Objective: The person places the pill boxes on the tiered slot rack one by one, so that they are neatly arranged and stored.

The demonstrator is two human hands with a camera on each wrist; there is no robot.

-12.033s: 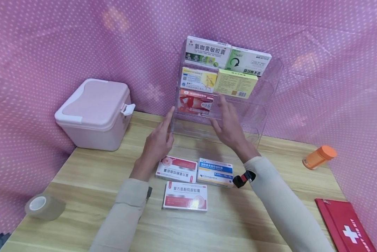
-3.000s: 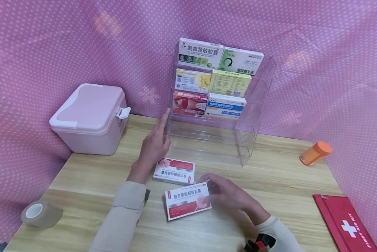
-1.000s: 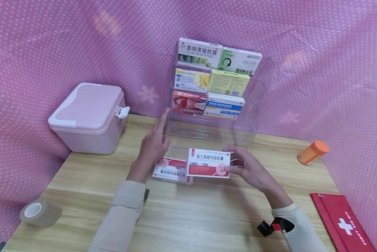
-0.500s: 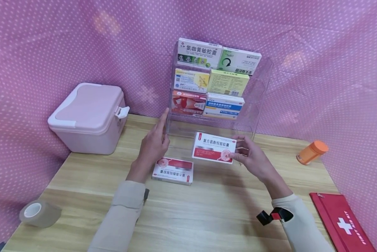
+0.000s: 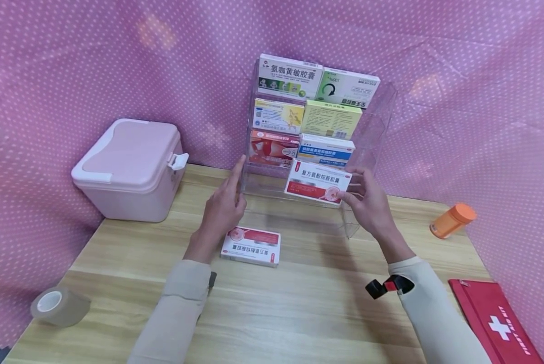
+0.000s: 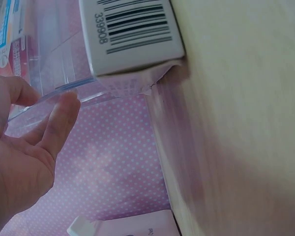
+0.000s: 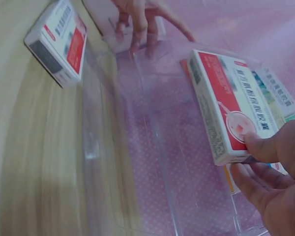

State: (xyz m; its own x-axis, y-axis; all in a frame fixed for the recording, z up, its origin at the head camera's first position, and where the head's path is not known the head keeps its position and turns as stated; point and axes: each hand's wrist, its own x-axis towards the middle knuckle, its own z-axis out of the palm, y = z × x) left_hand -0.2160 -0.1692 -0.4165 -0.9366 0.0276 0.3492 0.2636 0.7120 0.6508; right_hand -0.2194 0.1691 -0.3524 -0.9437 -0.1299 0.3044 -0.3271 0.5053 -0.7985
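My right hand [image 5: 369, 202] pinches a white-and-red medicine box [image 5: 317, 183] by its right end, thumb on its front face. The box hovers before the clear stepped display rack [image 5: 299, 217], covering the lower part of the blue-and-white medicine box [image 5: 326, 147]. In the right wrist view, the thumb [image 7: 265, 147] presses on the box's corner. My left hand [image 5: 222, 210] touches the rack's left side with mostly straight fingers; the left wrist view shows these fingers at the clear panel's edge. Just below that hand, another white-and-red medicine box [image 5: 251, 246] lies flat on the table.
The rack's upper tiers bear several medicine boxes, including a yellow one [image 5: 331, 120] and a red one [image 5: 273, 149]. A pink lidded case [image 5: 128, 172] stands left, with a tape roll [image 5: 60, 307] nearer. An orange bottle [image 5: 452, 221] and red first aid pouch [image 5: 497, 321] lie right.
The blue-and-white box went from the table onto the rack. My right hand then picked up the nearer white-and-red box and raised it toward the rack. The left hand stays by the rack's side.
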